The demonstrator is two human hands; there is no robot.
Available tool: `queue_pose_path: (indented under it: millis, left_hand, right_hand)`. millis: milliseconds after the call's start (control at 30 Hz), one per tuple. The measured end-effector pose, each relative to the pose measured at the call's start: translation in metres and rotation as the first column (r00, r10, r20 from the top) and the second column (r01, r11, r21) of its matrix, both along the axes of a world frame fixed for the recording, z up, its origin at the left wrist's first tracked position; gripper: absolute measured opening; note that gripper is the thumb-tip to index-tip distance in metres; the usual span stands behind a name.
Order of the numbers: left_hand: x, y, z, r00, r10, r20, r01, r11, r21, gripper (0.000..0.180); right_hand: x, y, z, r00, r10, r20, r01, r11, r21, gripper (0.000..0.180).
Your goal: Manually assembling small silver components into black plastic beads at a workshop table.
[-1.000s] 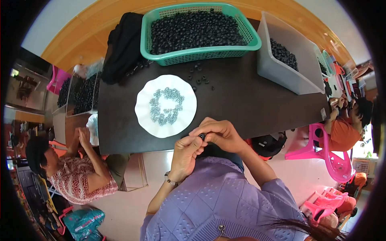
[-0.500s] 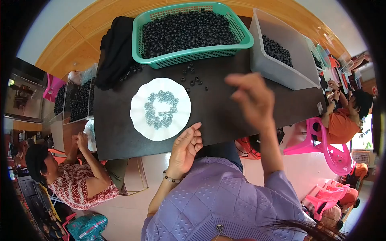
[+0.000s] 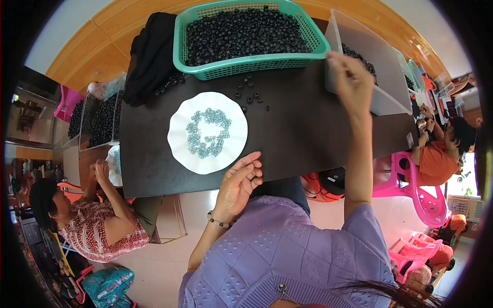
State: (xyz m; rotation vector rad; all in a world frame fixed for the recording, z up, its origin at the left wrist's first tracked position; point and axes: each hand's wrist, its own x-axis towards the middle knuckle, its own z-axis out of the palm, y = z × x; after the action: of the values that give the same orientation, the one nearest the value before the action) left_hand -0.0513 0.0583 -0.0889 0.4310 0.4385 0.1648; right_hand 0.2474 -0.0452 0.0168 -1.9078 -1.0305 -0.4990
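Grey bin (image 3: 382, 77), right hand (image 3: 352, 82) outstretched at its wall, grip unclear; left hand (image 3: 239, 182) open, resting at table edge (image 3: 308, 138)

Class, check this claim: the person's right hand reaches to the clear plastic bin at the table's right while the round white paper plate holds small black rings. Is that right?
One detail is wrong. In the head view, the round white paper plate holds small silvery rings, not black ones. The right hand does reach to the clear plastic bin.

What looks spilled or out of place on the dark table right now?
A few small black rings lie loose on the dark table, scattered between the green basket and white plate. Nothing else stands out.
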Motion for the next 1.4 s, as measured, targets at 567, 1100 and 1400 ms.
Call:
queue_pose_path:
  millis: [567, 1100, 1400]
  left_hand:
    - [0.001, 0.005, -0.001, 0.999, -0.031, 0.026, 0.031, 0.999, -0.007, 0.033]
    - [0.003, 0.003, 0.001, 1.0, -0.015, 0.013, 0.015, 1.0, -0.023, 0.029]
    - [0.009, 0.0, 0.017, 0.999, 0.045, 0.003, -0.045, 0.999, -0.003, 0.028]
  right_hand:
    - [-0.028, 0.085, -0.082, 0.872, 0.45, -0.193, -0.487, 0.758, -0.434, 0.023]
    - [-0.062, 0.056, -0.063, 0.631, 0.53, -0.566, -0.606, 0.793, 0.067, 0.023]
    - [-0.121, 0.021, -0.059, 0.459, 0.613, -0.643, -0.649, 0.725, 0.229, 0.019]
